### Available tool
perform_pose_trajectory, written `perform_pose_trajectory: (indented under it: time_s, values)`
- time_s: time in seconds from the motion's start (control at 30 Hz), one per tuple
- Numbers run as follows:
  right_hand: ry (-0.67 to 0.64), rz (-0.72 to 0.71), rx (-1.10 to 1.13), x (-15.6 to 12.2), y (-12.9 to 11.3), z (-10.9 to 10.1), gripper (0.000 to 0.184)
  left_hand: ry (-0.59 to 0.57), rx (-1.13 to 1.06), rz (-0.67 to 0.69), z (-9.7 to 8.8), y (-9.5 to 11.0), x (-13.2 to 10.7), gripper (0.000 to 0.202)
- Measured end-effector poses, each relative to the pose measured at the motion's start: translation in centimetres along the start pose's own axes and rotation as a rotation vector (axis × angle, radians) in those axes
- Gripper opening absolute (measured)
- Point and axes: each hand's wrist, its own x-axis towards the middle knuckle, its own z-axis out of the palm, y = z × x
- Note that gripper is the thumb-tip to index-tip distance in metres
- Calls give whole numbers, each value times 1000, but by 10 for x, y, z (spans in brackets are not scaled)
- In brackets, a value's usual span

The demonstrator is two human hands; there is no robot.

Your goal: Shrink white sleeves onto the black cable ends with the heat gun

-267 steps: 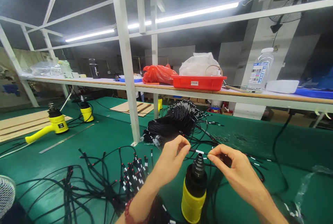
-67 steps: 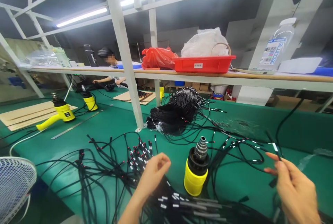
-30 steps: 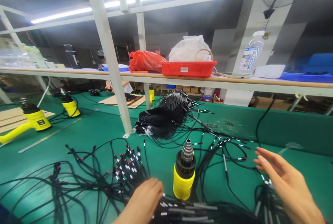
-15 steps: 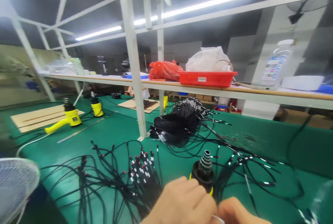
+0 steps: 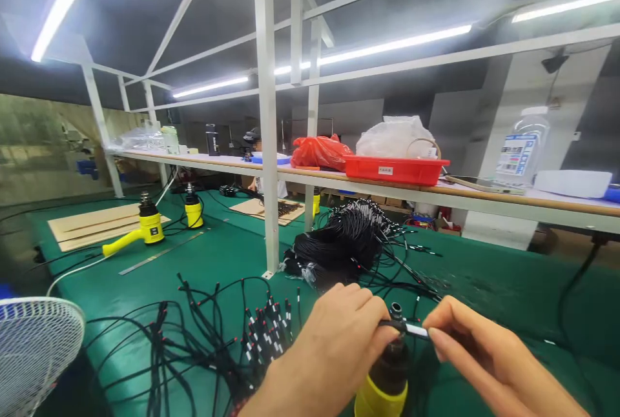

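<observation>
My left hand point(image 5: 339, 339) is closed around a thin black cable point(image 5: 387, 323). From its fingertips the cable's end, covered by a white sleeve point(image 5: 416, 330), points to the right. The thumb and forefinger of my right hand point(image 5: 465, 339) pinch the tip of that sleeve. Right behind the cable stands a yellow and black heat gun point(image 5: 382, 394), its metal nozzle point(image 5: 396, 309) facing up; whether the cable touches it I cannot tell. To the left of my hands lies a bundle of black cables point(image 5: 271, 333) with white bands and red tips.
A large coil of black cables point(image 5: 334, 236) lies behind my hands on the green table point(image 5: 217, 255). A white post point(image 5: 267, 146) rises left of it. A fan point(image 5: 39, 352) stands at the left edge. The shelf above holds a red tray point(image 5: 397, 172) and a bottle point(image 5: 524, 146).
Both hands have risen further into view, now over the heat gun, with the cable and white sleeve showing between them. The camera view has tilted upward.
</observation>
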Motion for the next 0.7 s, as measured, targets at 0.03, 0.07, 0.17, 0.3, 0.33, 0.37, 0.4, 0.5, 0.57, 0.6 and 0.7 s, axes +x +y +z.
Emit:
perform_pose_trajectory:
  time_s: [0.03,0.07,0.17,0.3,0.33,0.37,0.4,0.5,0.57,0.6,0.7]
  values:
    - [-2,24,-8,1,0,0,35,-13,-23,-14,1,-1,1,12]
    - [5,50,-17,3,0,0,36,-21,-44,-26,2,-3,2,13]
    - [30,102,-42,6,2,0,37,-45,-97,-78,10,-8,4,20]
    - [84,127,-81,8,4,1,33,-53,-225,-188,21,-14,10,36]
    - [89,132,-80,8,4,2,32,-54,-280,-216,23,-15,11,39]
    - [92,134,-72,8,3,2,31,-53,-340,-240,25,-17,12,41]
    - [96,135,-61,9,2,3,30,-51,-400,-259,27,-18,13,43]
    - [117,131,-42,12,1,4,29,-14,-542,-293,32,-22,16,43]
    - [131,131,-42,15,2,3,28,15,-596,-303,35,-24,17,41]
    - [138,135,-46,17,2,3,27,27,-614,-307,37,-25,18,40]
    - [160,149,-68,21,5,2,25,64,-644,-318,41,-27,22,37]
